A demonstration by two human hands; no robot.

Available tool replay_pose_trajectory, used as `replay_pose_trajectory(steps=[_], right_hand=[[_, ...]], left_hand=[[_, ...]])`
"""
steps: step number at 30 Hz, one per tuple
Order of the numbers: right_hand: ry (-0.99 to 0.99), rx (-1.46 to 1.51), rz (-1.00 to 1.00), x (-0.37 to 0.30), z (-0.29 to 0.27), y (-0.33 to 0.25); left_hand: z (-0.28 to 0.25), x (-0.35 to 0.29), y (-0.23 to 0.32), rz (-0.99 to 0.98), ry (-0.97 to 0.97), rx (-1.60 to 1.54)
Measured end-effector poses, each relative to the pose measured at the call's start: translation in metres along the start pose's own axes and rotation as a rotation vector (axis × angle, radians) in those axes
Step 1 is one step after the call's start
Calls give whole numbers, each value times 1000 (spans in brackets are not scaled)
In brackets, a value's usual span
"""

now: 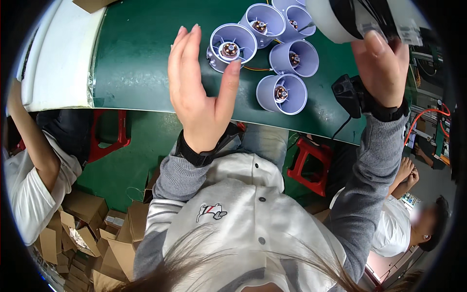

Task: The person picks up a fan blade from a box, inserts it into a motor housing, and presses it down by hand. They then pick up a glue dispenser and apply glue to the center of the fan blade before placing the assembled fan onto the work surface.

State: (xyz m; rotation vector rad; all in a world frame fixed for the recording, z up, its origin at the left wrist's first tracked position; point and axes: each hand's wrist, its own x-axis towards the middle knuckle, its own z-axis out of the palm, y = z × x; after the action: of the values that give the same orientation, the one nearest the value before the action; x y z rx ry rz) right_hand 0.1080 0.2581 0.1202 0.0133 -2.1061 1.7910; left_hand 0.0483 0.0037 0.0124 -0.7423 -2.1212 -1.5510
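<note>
My left hand (202,92) has its fingers stretched and its thumb apart. It hovers beside a pale purple cylindrical fan housing (213,51) with a copper-wound motor core (229,49) at its centre; the thumb tip comes near the rim. Raised at the upper right, my right hand (384,68) grips a white rounded part (333,22) with black wires (379,14) and clear plastic ends; its fingers are partly hidden behind it. Between the hands stand several similar housings, among them a near one (265,92) and another one (311,61), their open ends facing up.
The green tabletop (141,63) carries a white padded sheet (63,58) at left. A black camera (346,92) with a cable sits by my right wrist. Red stools (311,165) and cardboard boxes (87,211) stand below. People sit on both sides.
</note>
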Motion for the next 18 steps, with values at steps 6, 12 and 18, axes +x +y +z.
replay_pose_trajectory(steps=[6, 12, 18], right_hand=[[-66, -47, 141, 2, 78, -26], [-177, -55, 63, 12, 62, -6], [-185, -16, 101, 8, 71, -5]], left_hand=[[-1, -8, 7, 38, -19, -37], [-3, -12, 13, 38, -44, -78], [-3, -16, 11, 25, -55, -87]])
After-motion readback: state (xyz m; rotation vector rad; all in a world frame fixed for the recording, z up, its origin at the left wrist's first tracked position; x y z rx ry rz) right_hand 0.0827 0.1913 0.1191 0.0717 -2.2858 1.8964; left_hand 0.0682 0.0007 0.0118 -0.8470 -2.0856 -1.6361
